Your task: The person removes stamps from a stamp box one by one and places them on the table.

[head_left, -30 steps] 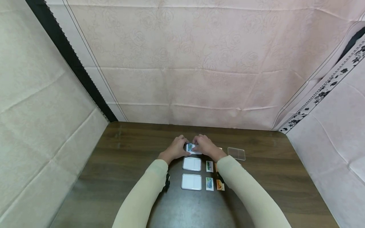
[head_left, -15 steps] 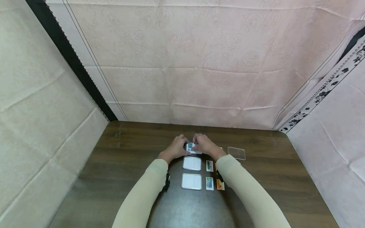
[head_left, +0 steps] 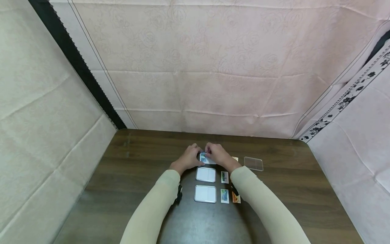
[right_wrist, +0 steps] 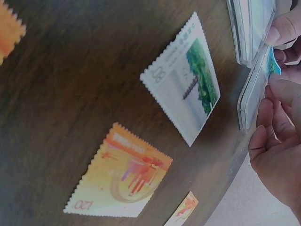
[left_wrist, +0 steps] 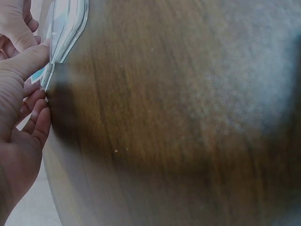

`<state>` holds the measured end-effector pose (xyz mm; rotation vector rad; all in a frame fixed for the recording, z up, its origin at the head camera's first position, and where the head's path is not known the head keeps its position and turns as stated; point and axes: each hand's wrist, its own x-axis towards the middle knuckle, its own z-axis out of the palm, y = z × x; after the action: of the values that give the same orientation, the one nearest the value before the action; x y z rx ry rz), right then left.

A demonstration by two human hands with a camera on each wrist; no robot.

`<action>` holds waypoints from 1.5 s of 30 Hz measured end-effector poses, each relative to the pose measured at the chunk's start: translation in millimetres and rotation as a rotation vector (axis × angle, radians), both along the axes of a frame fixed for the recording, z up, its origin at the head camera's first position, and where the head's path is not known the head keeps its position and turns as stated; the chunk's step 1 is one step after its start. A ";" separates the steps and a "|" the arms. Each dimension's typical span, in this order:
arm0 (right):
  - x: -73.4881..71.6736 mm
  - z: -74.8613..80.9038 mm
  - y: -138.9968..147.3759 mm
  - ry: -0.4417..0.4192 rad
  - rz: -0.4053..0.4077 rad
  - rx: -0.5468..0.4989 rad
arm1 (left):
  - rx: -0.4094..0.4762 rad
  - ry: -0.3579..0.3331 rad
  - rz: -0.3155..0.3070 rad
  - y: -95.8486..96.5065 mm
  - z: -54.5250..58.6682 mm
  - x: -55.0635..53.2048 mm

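At the far end of a column of clear plastic cases, my left hand (head_left: 190, 157) grips the left side of the farthest case (head_left: 211, 161), its thumb along the near edge. A blue-green postage stamp (head_left: 203, 157) lies over that case. My right hand (head_left: 219, 156) bends over the case's right side, thumb and fingertips pinching at the stamp. In the right wrist view a corner of the stamp (right_wrist: 273, 66) shows between the hands, the right thumb right at it. Much of the stamp is hidden by fingers. Two more cases, a middle case (head_left: 205, 174) and a near case (head_left: 205, 194), lie closer.
Right of the cases lie a green-and-grey stamp (head_left: 224, 177), a blue-green stamp (head_left: 224, 196) and an orange stamp (head_left: 236, 197), partly under the right forearm. A clear lid (head_left: 253, 163) lies farther right on the wooden table (head_left: 146, 152). Pale cloth (head_left: 195, 84) hangs behind.
My right thumb has drawn back from over the case, and the fingertips are bunched closer together. More of the case's surface shows. My left hand has stayed nearly still.
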<state>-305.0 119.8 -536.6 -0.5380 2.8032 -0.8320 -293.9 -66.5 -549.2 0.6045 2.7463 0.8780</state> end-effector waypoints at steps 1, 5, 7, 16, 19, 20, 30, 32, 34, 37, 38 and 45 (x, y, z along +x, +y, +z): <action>-0.3 0.0 0.4 -0.001 0.002 -0.002 | 0.002 -0.001 0.000 0.2 0.3 0.1; -2.0 1.1 2.0 -0.018 0.008 0.001 | -0.008 -0.007 -0.001 1.0 0.9 -0.7; -2.7 3.0 3.2 -0.024 0.009 -0.005 | -0.013 -0.012 0.001 1.5 1.3 -1.6; -2.5 14.8 9.5 -0.044 0.006 -0.076 | -0.022 -0.021 0.010 1.4 1.7 -3.7; -2.6 16.3 12.4 -0.052 0.007 -0.091 | -0.027 -0.025 0.010 0.7 1.0 -2.8; -2.5 17.1 13.6 -0.054 0.006 -0.101 | -0.025 -0.023 0.009 0.5 1.0 -2.5; 2.2 28.6 32.9 -0.044 0.004 -0.151 | -0.020 0.009 -0.015 -0.8 0.6 -1.1; 3.2 31.4 37.7 -0.032 0.000 -0.151 | -0.021 0.013 -0.016 -0.9 0.1 -1.3; 4.1 34.4 42.7 -0.018 -0.002 -0.150 | -0.025 0.015 -0.016 -1.2 -0.1 -1.3; 6.0 38.3 49.9 -0.012 -0.010 -0.149 | -0.025 0.020 -0.017 -1.3 0.3 -1.2; 6.8 39.6 52.3 -0.015 -0.013 -0.151 | -0.025 0.020 -0.017 -1.3 0.3 -1.1; 11.4 40.4 66.6 -0.052 -0.039 -0.141 | -0.034 0.014 -0.014 0.0 1.2 0.0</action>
<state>-293.6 186.4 -496.2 -0.4757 2.7308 -1.0415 -293.9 -66.5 -548.1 0.6249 2.7603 0.8255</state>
